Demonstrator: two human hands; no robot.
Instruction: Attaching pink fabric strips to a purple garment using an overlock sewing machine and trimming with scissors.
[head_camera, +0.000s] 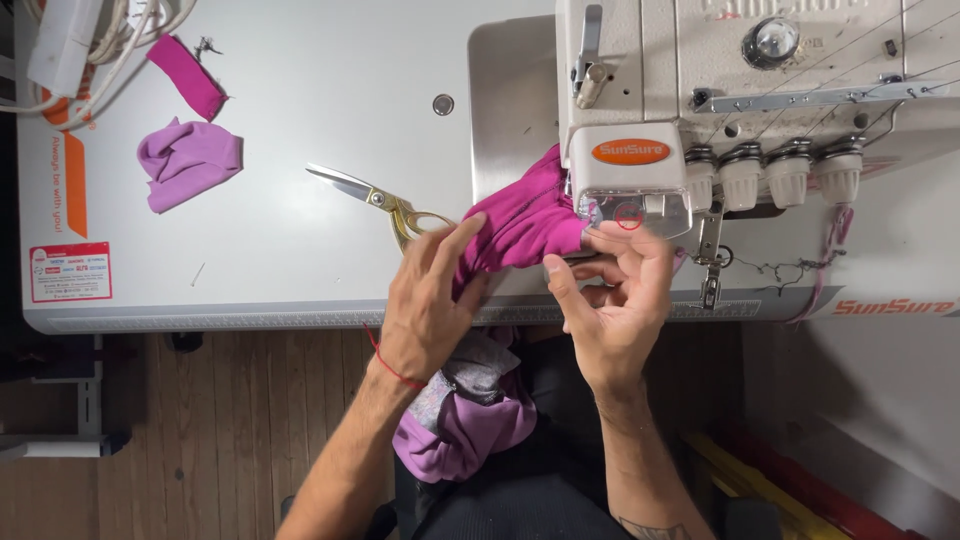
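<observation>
A magenta fabric piece (523, 222) lies on the white table, its right end tucked under the clear guard of the white sewing machine (700, 90). My left hand (432, 300) rests flat on the fabric's left part, fingers spread, a red thread around the wrist. At the right end, just below the guard, my right hand (615, 295) pinches the fabric's edge between thumb and fingers. More fabric, light purple and grey (470, 420), hangs over my lap below the table edge.
Gold-handled scissors (375, 197) lie on the table (300, 100) just left of my left hand. A folded light purple cloth (188, 162) and a magenta strip (187, 76) sit at the far left, near a white power strip (62, 45). Several thread tension knobs (765, 175) line the machine's front.
</observation>
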